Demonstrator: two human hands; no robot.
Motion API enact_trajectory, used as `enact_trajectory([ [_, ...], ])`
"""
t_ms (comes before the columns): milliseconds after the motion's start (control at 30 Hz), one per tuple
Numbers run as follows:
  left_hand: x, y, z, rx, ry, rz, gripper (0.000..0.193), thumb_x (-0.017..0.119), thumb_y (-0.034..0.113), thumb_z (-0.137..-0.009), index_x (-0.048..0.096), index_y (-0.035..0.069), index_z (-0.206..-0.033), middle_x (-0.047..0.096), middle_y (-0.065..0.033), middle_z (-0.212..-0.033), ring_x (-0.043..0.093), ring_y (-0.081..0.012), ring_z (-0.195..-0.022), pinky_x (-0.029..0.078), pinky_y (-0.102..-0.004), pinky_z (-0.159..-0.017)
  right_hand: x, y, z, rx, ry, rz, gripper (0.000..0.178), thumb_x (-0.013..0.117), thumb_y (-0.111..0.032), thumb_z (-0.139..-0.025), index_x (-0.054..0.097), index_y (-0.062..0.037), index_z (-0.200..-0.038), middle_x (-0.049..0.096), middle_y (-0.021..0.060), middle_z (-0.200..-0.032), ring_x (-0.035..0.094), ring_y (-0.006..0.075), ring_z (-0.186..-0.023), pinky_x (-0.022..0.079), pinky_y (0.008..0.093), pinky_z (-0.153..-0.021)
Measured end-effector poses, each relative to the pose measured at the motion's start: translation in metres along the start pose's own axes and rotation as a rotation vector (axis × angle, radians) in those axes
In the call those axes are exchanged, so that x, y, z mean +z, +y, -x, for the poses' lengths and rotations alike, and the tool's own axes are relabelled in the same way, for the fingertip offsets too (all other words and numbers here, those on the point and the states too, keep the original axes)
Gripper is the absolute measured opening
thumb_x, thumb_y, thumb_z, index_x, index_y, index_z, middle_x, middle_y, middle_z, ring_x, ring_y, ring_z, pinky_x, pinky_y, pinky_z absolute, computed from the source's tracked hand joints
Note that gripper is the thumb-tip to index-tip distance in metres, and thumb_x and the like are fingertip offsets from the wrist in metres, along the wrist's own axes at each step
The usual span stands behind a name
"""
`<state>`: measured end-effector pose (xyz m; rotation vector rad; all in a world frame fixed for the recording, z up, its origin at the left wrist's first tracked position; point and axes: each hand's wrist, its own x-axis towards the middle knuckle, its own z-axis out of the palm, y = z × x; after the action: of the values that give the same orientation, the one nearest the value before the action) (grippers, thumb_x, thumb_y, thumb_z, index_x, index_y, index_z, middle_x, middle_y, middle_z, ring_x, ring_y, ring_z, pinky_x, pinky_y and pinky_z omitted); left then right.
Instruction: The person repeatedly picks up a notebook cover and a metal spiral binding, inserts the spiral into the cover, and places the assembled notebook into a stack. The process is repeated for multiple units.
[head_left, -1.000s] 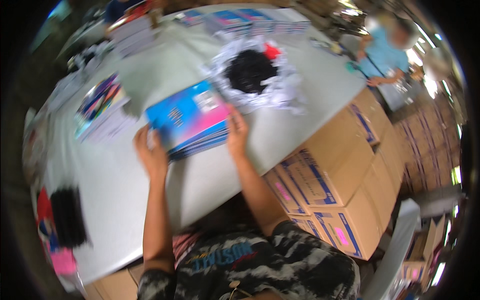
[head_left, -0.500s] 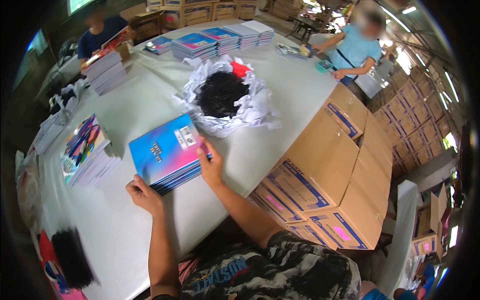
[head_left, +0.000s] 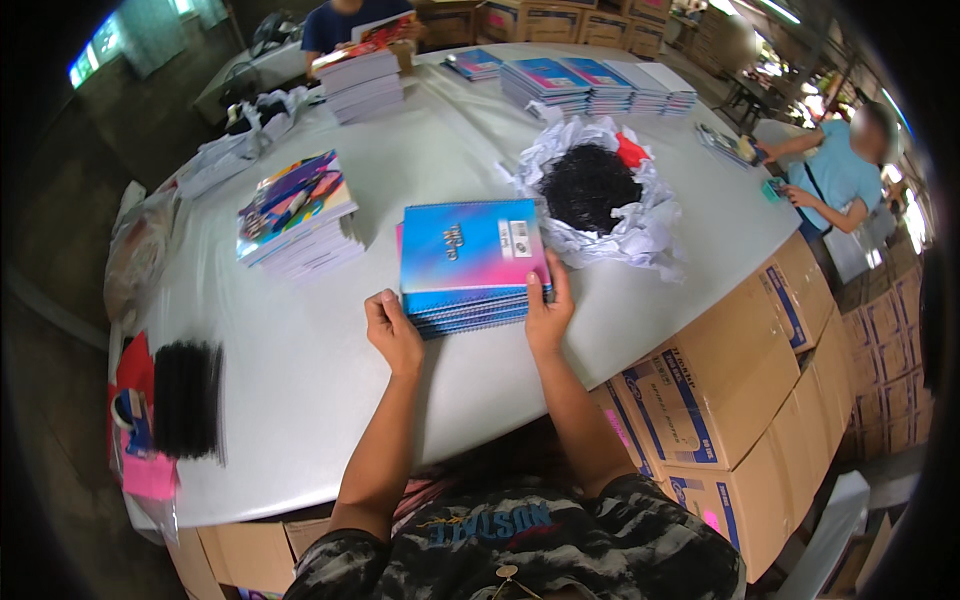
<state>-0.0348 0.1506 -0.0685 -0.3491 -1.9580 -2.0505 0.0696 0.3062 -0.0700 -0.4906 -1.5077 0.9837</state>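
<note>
A stack of blue and pink spiral notebooks [head_left: 470, 245] rests on the table in front of me, its wire-bound edges facing my body. At its near left corner, my left hand [head_left: 394, 332] is closed with curled fingers against the side. Gripping the right side is my right hand [head_left: 550, 308], its thumb at the near edge and its fingers along the side. Just beyond the stack, on the right, lies a heap of black wire spirals [head_left: 590, 188] in crumpled white paper [head_left: 650, 235].
Multicoloured books [head_left: 295, 205] are piled at left, near a bundle of black spirals [head_left: 188, 400] and a tape roll [head_left: 127, 410]. More notebook stacks [head_left: 545, 85] line the far side. Cardboard boxes [head_left: 720, 390] border the table's right. Two people work across the table.
My view has swung left, shifting the scene rightward in the picture. The notebook stack now sits straighter before me, with both hands still at its sides.
</note>
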Motion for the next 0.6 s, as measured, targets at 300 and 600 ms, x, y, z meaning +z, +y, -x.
enact_trajectory([
  [300,-0.020,-0.023,-0.009,-0.111,0.077,0.025,0.021,0.045,0.017,-0.092,0.053,0.001,-0.083,0.050,-0.0033,-0.072,0.043,-0.0105,-0.068,0.039,-0.0247,-0.064,-0.056,-0.201,-0.054,-0.832,0.152,0.117,0.028,0.043,-0.023,-0.090,0.049,-0.0017,-0.108,0.056,0.0102,-0.102,0.050,0.0256,-0.097,0.037,0.0391,-0.091],
  [600,-0.015,-0.015,-0.010,-0.138,0.083,0.042,0.021,0.047,0.020,-0.091,0.053,0.003,-0.080,0.048,0.0003,-0.072,0.041,-0.0066,-0.065,0.035,-0.0211,-0.059,-0.091,-0.295,-0.089,-1.600,-0.390,0.245,0.030,0.043,-0.022,-0.089,0.048,0.0000,-0.109,0.056,0.0124,-0.102,0.051,0.0261,-0.098,0.037,0.0386,-0.092],
])
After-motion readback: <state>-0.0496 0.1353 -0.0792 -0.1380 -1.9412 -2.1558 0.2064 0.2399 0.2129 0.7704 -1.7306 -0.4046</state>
